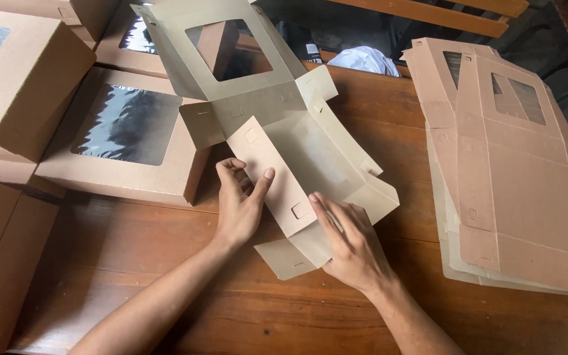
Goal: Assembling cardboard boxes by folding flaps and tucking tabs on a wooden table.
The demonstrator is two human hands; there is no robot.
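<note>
A flat brown cardboard box blank point(297, 141) with a square window cut-out lies partly folded on the wooden table point(244, 309). My left hand point(239, 200) pinches its raised left side panel, thumb on the inner face and fingers behind. My right hand point(350, 240) presses flat on the near end of the blank, fingers pointing up-left, beside a corner flap. The windowed lid stands tilted up at the far end.
Several finished window boxes are stacked at the left and back left point(123, 135). A pile of unfolded blanks point(514, 177) lies at the right. A white cloth point(364, 59) and dark bench slats sit beyond the table's far edge.
</note>
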